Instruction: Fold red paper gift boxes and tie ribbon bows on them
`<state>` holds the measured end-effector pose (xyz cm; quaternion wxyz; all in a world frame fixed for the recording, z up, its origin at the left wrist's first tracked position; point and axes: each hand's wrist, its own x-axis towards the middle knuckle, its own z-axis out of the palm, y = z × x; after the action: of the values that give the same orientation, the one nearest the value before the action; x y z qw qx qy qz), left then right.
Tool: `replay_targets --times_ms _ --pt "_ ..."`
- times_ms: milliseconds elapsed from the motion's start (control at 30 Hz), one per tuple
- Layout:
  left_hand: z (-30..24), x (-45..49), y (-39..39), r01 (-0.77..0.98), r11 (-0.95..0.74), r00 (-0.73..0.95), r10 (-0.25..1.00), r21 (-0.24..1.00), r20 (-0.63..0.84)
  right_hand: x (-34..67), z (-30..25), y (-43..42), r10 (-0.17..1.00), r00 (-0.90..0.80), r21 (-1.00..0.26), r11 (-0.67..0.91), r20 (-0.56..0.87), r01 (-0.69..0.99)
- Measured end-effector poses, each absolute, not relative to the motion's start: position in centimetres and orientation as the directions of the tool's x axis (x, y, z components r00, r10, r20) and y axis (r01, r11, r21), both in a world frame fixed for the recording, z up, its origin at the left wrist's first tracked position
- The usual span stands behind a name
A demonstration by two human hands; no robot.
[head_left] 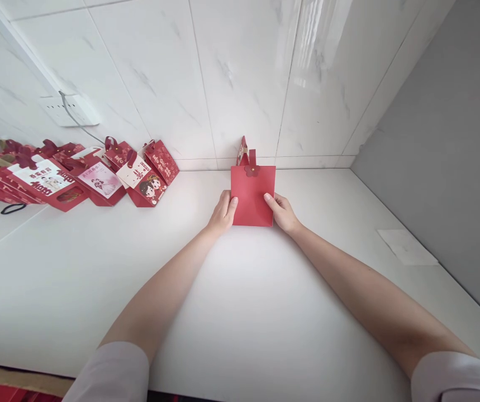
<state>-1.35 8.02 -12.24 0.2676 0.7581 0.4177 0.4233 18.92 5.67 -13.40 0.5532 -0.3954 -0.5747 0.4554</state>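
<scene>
Near the wall, a plain red gift bag is held between my two hands, its broad flat side towards me. My left hand grips the left edge, thumb on the front and fingers out of sight behind. On the right edge my right hand has the same grip, its thumb pressed on the red face. A dark red flower-shaped piece with a small bead sits at the bag's top edge. Just behind stands another small printed bag, mostly hidden by the one I hold.
Several red and white printed gift bags stand in a row at the left, some with ribbon handles. A cable runs from a wall socket behind them. A white sheet lies by the grey panel at right. Red items show below the table's front-left edge.
</scene>
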Motion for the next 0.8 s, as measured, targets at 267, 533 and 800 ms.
replay_targets --times_ms 267,533,800 --pt "-12.29 -1.28 8.80 0.319 -0.528 0.322 0.841 0.787 0.434 19.30 -13.66 6.22 0.956 -0.059 -0.957 0.289 0.287 0.020" --pt "-12.30 -1.28 8.52 0.353 -0.536 0.301 0.841 0.767 0.449 19.29 -13.56 6.15 0.957 -0.055 -0.955 0.288 0.285 0.064" --pt "-12.31 -1.29 8.51 0.350 -0.465 0.250 0.883 0.813 0.398 19.20 -13.45 5.98 0.956 -0.048 -0.955 0.292 0.290 0.058"
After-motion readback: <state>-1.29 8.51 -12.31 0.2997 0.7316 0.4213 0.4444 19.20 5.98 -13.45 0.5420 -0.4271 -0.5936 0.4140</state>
